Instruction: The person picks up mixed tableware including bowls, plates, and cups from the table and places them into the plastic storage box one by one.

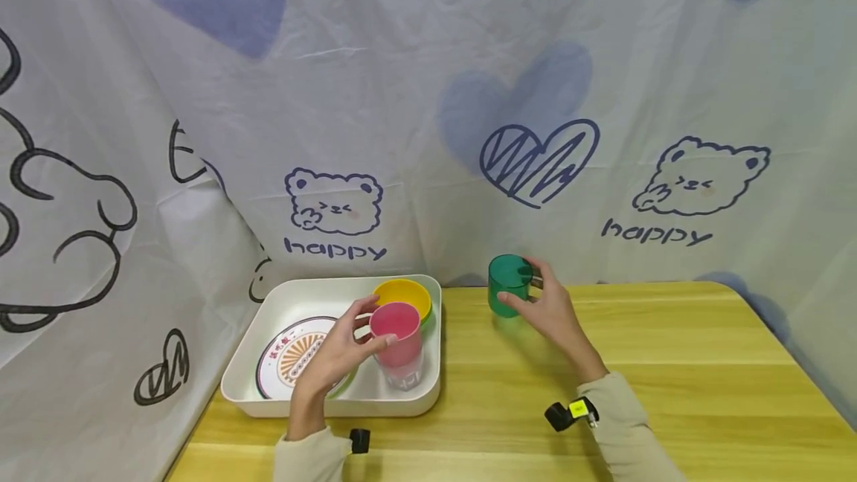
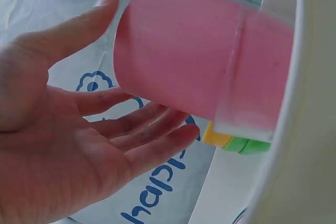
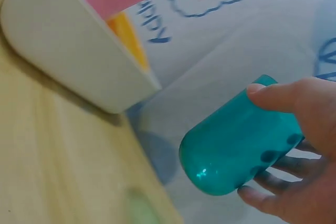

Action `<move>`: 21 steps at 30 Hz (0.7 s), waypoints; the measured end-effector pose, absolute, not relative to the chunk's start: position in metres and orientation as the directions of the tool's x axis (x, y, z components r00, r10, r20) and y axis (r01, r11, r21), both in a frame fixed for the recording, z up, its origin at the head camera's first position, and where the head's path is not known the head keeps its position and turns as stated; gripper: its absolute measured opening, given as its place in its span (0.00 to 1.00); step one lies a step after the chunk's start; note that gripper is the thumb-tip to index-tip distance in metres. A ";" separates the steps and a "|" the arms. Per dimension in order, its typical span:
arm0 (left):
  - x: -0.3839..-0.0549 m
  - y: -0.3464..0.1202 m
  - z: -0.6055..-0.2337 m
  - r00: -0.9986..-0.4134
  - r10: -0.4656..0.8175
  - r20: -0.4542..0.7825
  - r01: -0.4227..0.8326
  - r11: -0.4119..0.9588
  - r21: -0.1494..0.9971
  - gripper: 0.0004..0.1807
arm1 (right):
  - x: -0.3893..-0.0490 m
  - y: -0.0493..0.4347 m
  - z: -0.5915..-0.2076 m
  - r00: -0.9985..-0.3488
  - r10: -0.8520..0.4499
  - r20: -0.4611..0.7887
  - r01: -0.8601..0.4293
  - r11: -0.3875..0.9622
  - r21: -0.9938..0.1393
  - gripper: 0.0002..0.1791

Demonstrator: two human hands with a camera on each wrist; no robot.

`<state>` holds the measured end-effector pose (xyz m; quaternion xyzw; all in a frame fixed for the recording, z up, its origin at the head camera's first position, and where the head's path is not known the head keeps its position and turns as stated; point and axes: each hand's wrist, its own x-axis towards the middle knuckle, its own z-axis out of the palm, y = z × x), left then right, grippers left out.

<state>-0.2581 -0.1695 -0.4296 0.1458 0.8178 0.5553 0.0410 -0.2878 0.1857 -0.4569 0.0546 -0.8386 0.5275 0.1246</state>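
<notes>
A pink cup (image 1: 396, 333) stands in a clear cup (image 1: 405, 376) inside the white tray (image 1: 234, 385). My left hand (image 1: 341, 348) is spread around the pink cup near its rim; in the left wrist view its thumb (image 2: 84, 32) shows a small gap from the cup, and the other fingertips lie along the cup's side. To the right of the tray, my right hand (image 1: 545, 307) holds a translucent green cup (image 1: 509, 287) just above the table. Seen from the right wrist, the thumb presses one side of the green cup (image 3: 236, 140) and fingers wrap the other.
Behind the pink cup, a yellow cup or bowl (image 1: 408, 292) sits on a green one in the tray. Left of these lies a printed plate (image 1: 294, 363). The wooden table (image 1: 669, 363) extends right, and a patterned cloth (image 1: 428, 229) hangs along the back.
</notes>
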 end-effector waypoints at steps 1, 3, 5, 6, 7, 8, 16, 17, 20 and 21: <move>-0.258 -0.169 -0.428 -0.954 0.280 0.105 0.199 0.333 0.922 0.43 | -0.284 0.190 -0.454 -0.962 0.048 0.269 -0.223 0.428 -0.876 0.48; -0.257 -0.168 -0.426 -0.955 0.264 0.134 0.215 0.311 0.926 0.42 | -0.276 0.197 -0.448 -0.959 0.066 0.277 -0.225 0.422 -0.878 0.48; -0.256 -0.166 -0.423 -0.956 0.239 0.173 0.239 0.282 0.929 0.39 | -0.268 0.204 -0.442 -0.955 0.085 0.286 -0.226 0.421 -0.879 0.48; -0.256 -0.164 -0.422 -0.954 0.223 0.198 0.256 0.266 0.930 0.38 | -0.263 0.208 -0.439 -0.952 0.097 0.290 -0.226 0.419 -0.879 0.48; -0.256 -0.163 -0.421 -0.952 0.207 0.226 0.275 0.250 0.928 0.37 | -0.259 0.211 -0.435 -0.949 0.107 0.297 -0.228 0.419 -0.879 0.48; -0.256 -0.161 -0.420 -0.948 0.192 0.256 0.297 0.231 0.926 0.37 | -0.254 0.213 -0.432 -0.944 0.117 0.307 -0.233 0.422 -0.876 0.48; -0.255 -0.150 -0.412 -0.910 0.145 0.389 0.407 0.118 0.906 0.34 | -0.228 0.229 -0.421 -0.894 0.205 0.398 -0.286 0.421 -0.861 0.46; -0.254 -0.149 -0.412 -0.908 0.143 0.393 0.410 0.116 0.905 0.34 | -0.227 0.230 -0.423 -0.892 0.209 0.401 -0.287 0.425 -0.859 0.46; -0.254 -0.147 -0.413 -0.906 0.141 0.398 0.414 0.106 0.904 0.33 | -0.227 0.231 -0.431 -0.895 0.205 0.396 -0.284 0.424 -0.860 0.46; -0.254 -0.146 -0.414 -0.907 0.141 0.398 0.413 0.101 0.905 0.33 | -0.227 0.231 -0.433 -0.898 0.202 0.391 -0.281 0.421 -0.862 0.46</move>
